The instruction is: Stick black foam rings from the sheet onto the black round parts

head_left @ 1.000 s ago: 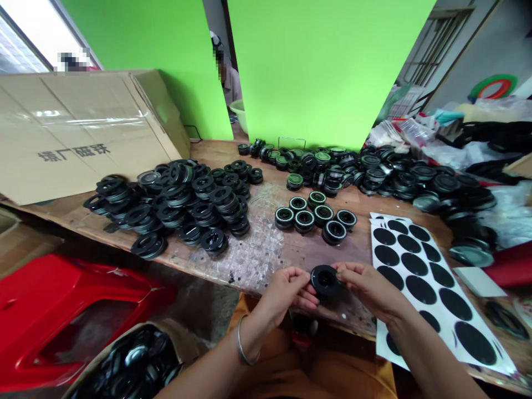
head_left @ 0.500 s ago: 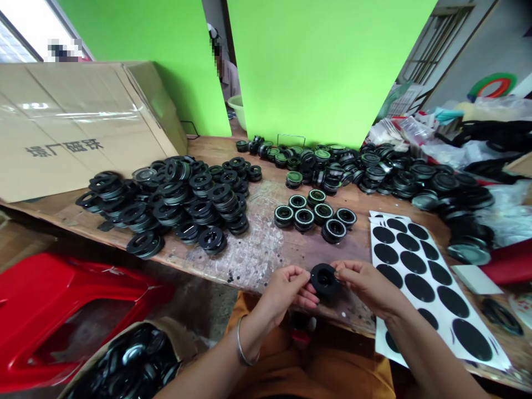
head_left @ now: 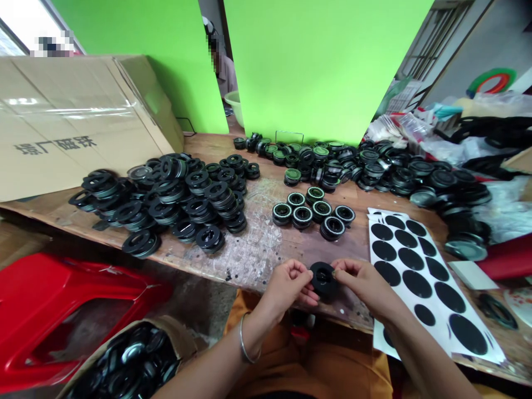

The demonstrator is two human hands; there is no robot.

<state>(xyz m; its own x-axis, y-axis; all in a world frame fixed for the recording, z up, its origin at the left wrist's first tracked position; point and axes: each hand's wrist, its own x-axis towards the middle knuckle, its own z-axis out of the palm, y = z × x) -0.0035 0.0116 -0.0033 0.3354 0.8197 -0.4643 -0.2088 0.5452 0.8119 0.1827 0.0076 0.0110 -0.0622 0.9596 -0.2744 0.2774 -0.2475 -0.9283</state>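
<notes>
A black ring-shaped part (head_left: 323,281) is held between both hands over the front edge of the wooden table. My left hand (head_left: 293,285) pinches its left rim with thumb and finger, the other fingers curled below. My right hand (head_left: 353,277) grips the upper right rim with thumb and forefinger. Just beyond stand several round parts with pale rings on top (head_left: 302,215). Sheets of black round stickers (head_left: 423,284) lie to the right, beside my right forearm. A large pile of black ring-topped parts (head_left: 166,205) covers the left of the table.
Along the back and right runs a long heap of round black parts (head_left: 374,166). A cardboard box (head_left: 75,122) stands at the back left. Below left are a red stool (head_left: 50,310) and an open sack of black parts (head_left: 128,360). A person sits beyond the green panel (head_left: 316,66).
The view has shifted slightly. Both hands stay on the black ring-shaped part, with little other visible movement.
</notes>
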